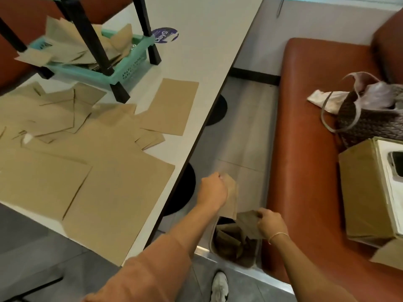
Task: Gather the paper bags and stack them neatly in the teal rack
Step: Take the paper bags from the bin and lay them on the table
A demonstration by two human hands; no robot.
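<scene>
Beside the orange booth seat (pixel 305 149), I reach down past the counter (pixel 207 62) into a floor bin (pixel 235 243) of paper bags. My left hand (pixel 212 191) pinches one bag (pixel 231 199); my right hand (pixel 270 223) grips another (pixel 248 223). I should lift both flat, then square them with the loose bags (pixel 87 171) before loading the teal rack (pixel 98 70).

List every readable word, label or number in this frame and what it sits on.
"ClayG": white letters on the round purple sticker on the table, beside the teal rack.
Smaller print on the same sticker: too blurred to read.
Paper bags, cardboard box, woven bag: no text visible.
</scene>
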